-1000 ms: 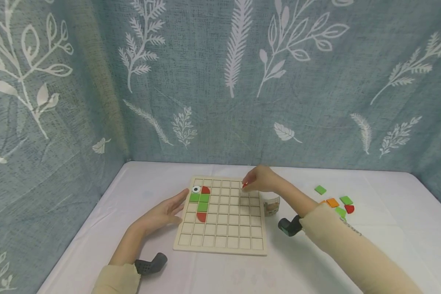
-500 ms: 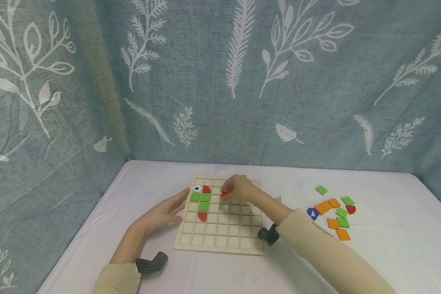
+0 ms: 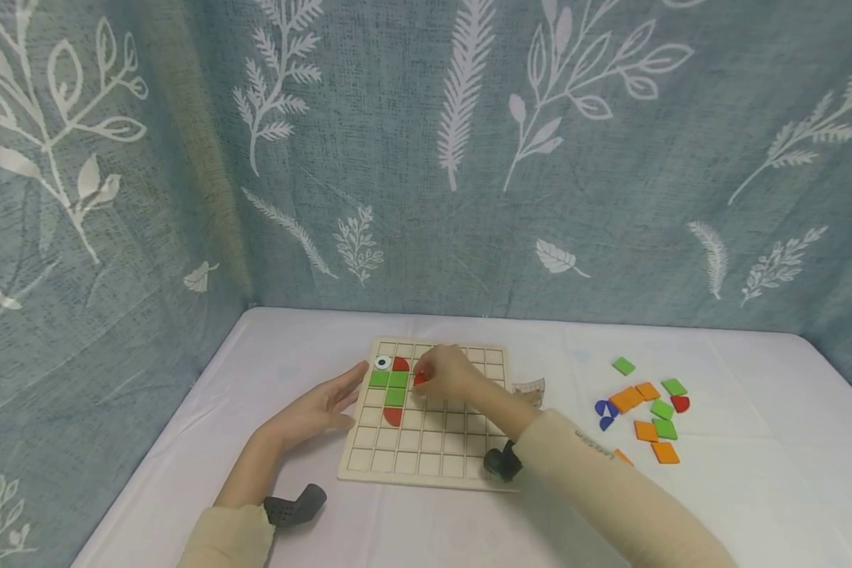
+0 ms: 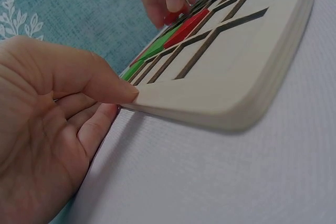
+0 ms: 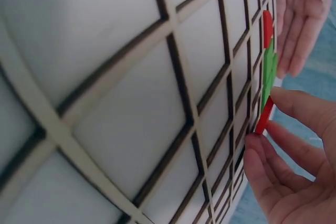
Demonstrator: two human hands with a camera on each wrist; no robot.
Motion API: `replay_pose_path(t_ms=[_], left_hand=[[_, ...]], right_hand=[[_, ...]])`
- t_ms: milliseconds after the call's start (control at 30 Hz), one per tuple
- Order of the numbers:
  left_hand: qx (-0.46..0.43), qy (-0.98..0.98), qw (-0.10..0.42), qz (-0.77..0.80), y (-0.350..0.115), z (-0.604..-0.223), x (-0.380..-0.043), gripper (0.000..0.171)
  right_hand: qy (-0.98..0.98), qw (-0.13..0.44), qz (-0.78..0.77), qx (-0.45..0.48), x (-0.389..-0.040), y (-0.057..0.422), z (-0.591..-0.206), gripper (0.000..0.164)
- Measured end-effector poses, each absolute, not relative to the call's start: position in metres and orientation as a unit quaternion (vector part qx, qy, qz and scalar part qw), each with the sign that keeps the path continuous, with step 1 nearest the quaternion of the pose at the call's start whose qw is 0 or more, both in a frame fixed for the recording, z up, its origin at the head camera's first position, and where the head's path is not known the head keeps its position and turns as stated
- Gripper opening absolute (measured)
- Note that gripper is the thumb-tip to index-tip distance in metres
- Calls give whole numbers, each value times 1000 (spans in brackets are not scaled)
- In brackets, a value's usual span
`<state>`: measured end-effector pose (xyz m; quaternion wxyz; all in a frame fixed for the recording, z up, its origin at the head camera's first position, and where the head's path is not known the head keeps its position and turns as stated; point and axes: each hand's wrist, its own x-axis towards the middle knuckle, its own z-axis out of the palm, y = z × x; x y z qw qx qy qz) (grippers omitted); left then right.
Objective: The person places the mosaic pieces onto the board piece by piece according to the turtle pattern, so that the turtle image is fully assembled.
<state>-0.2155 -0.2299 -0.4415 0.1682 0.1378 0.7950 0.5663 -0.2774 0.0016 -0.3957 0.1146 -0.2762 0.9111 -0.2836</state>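
Observation:
A pale wooden grid board [image 3: 426,480] lies on the white table. At its upper left sit a white eye tile [image 3: 382,362], several green square tiles [image 3: 397,379], a red rounded tile [image 3: 401,364] and another red tile [image 3: 393,416] below the green ones. My right hand [image 3: 450,375] pinches a small red tile [image 5: 265,116] between thumb and fingertips, low over the grid, just right of the green tiles. My left hand [image 3: 315,414] lies along the board's left edge with fingers stretched out; its thumb tip touches the edge in the left wrist view.
Loose tiles lie to the right: orange [image 3: 625,399], green [image 3: 623,366], red [image 3: 680,404] and blue [image 3: 602,407]. A printed curved piece [image 3: 531,390] shows beside the board, partly behind my right forearm. A blue leaf-patterned curtain [image 3: 397,197] hangs behind the table.
My right hand has moved left across the board with the red tile, from the upper right columns to beside the green tiles. The left hand stays at the board's edge.

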Motion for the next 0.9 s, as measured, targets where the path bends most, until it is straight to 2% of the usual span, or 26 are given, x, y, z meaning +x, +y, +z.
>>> replay_pose_path(t_ms=[367,900], left_hand=[[130,805,164,555,-229,-440,-214,88],[135,806,158,554,-231,-444,-215,90]], right_hand=[[915,88,-274,-282,-277,-4,-402,14],[910,54,-268,-310,-274,-2,-407,19]])
